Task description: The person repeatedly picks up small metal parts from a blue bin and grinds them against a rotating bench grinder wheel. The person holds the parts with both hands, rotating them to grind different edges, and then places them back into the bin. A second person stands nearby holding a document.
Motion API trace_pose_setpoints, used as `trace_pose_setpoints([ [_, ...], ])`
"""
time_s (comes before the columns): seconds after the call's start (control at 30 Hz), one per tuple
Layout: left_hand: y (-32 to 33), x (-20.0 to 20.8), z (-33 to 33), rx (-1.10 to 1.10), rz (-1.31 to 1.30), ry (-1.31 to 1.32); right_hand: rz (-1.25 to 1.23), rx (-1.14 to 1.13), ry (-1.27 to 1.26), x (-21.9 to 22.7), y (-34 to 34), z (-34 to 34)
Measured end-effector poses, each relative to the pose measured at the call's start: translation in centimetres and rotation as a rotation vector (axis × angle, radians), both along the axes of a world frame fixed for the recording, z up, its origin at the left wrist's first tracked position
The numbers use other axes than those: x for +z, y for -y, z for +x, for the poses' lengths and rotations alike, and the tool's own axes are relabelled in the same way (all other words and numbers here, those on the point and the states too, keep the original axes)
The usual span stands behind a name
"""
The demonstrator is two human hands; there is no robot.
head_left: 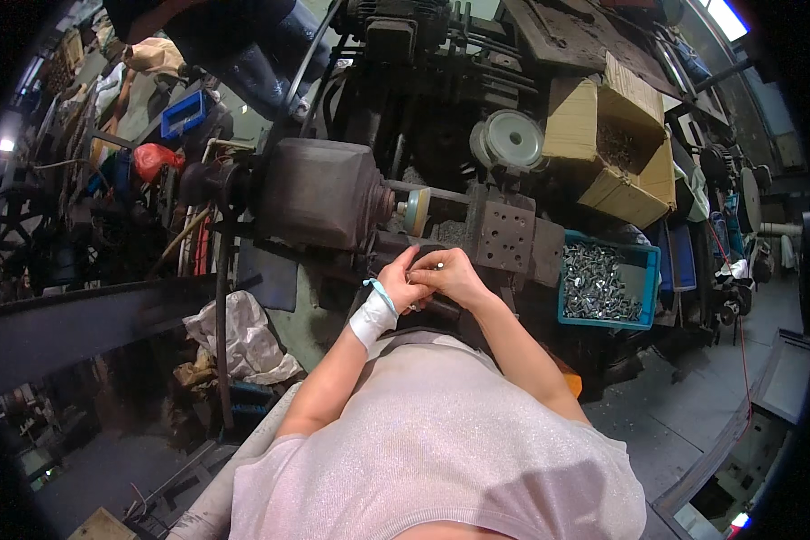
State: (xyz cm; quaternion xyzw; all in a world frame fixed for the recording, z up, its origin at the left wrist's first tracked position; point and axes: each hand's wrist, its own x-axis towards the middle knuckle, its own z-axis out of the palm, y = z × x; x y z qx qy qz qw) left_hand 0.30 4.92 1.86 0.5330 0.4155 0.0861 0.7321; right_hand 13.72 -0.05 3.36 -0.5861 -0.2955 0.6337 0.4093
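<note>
In the head view, the person's two hands meet in front of the body. The right hand (461,277) is bent inward, its thumb and fingertips drawn together, and seems to pinch a small metal piece (439,266) whose pale end shows at the fingers. The left hand (400,286) lies against it, thumb raised and the other fingers curled; whether its palm closes on anything cannot be told, though a silvery bit (412,308) shows just below it. A white wrap (373,320) and a pale blue band (379,293) circle the left wrist.

The piece looks light and rigid, unlikely to bend or break under finger pressure. Its smooth metal could slip if oily, and its small size suits a fingertip pinch across the sides rather than a full fist. Its shape is mostly hidden, so edges cannot be judged.

To the right of the right hand, well apart, a blue bin (655,286) holds many loose silvery parts (594,283), with a cardboard box (571,135) beyond. Ahead of the left hand sits a small wheel (417,213) on a dark machine (315,193); ahead of the right, a metal block with holes (506,236).
</note>
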Motion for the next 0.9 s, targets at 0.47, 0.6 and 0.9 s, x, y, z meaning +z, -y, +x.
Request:
trace_pose_setpoints([
  [0.47, -0.5, -1.3, -0.1, 0.126, -0.211, 0.137, 0.191, -0.251, 0.340, -1.7, -0.5, 1.1],
  [0.6, -1.0, -3.8, 0.3, 0.084, -0.068, 0.182, 0.222, -0.275, 0.416, -2.5, -1.1, 1.1],
  [0.9, -1.7, -2.9, 2.5, 0.249, -0.104, 0.004, 0.024, -0.473, 0.277, -3.6, -3.1, 0.7],
])
